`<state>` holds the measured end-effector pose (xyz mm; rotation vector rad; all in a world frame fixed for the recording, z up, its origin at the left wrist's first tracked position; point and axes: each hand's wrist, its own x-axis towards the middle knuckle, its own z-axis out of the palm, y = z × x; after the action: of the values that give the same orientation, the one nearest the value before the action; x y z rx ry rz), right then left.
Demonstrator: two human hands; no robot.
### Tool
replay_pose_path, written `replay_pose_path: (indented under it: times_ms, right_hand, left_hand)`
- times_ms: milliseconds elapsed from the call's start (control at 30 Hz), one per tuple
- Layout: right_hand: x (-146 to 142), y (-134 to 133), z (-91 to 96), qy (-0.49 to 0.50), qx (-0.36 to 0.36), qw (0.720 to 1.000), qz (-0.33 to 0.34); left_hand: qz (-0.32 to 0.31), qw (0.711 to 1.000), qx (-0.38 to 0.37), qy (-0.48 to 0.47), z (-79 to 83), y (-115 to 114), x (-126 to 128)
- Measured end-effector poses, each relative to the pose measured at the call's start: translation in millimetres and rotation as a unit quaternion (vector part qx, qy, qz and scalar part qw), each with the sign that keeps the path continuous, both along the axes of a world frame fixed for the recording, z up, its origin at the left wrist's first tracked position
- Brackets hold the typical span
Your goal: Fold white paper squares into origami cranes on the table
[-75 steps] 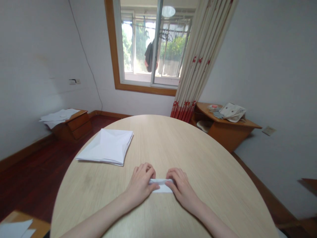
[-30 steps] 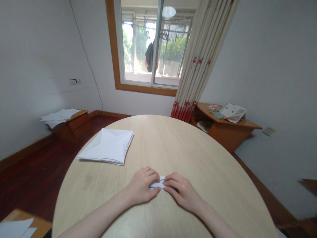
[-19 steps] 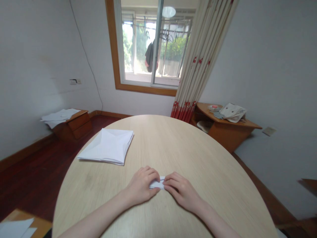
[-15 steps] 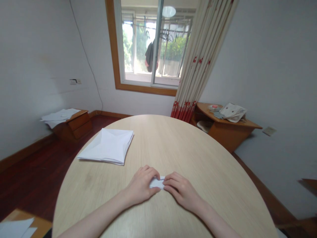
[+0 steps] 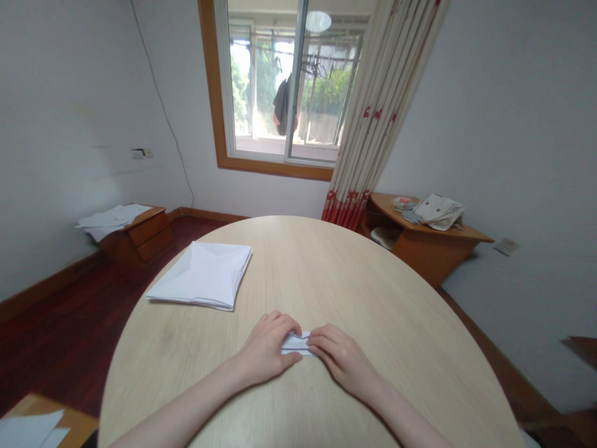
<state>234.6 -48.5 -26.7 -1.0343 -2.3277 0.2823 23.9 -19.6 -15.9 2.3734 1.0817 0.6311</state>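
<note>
A small folded piece of white paper (image 5: 295, 343) lies on the round wooden table (image 5: 354, 280), with creases running along its length. My left hand (image 5: 268, 345) grips its left end, thumb on the near edge and fingers curled over the far edge. On the right end, my right hand (image 5: 339, 354) has its fingers bent and pressed onto the paper. Both ends of the paper are hidden beneath the hands. Farther off to the left rests a stack of creased white paper sheets (image 5: 200, 274).
At the back left stands a low drawer cabinet (image 5: 149, 233) with loose papers on it. A corner desk (image 5: 433, 249) by the right wall bears a cloth bag (image 5: 441, 211). More white sheets (image 5: 30, 429) lie on a wooden surface at the lower left.
A lengthwise fold line now shows more plainly across the small paper between my hands. My right fingers have shifted slightly; the left hand stays where it was.
</note>
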Motion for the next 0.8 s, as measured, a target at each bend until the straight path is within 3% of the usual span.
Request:
replay_pose_path:
  times_ms: [233,433,600,800]
  right_hand:
    - [0,-1,-1.2,-0.026,0.020,0.999,-0.007]
    - [-6,-2,1.5,-0.017,-0.008,1.000,-0.017]
    - [-13,-1,0.9,0.023,-0.050,0.996,-0.065]
    - [-17,2,-6.4,0.044,-0.041,0.993,-0.098]
  left_hand:
    - [-0.003,1.000,-0.003,0.000,1.9,0,-2]
    - [0.013,1.000,-0.022,0.014,3.2,-1,-2]
    - [0.024,0.999,-0.027,0.019,2.2,-1,0]
    - [0.038,0.998,-0.035,0.035,3.6,0,-1]
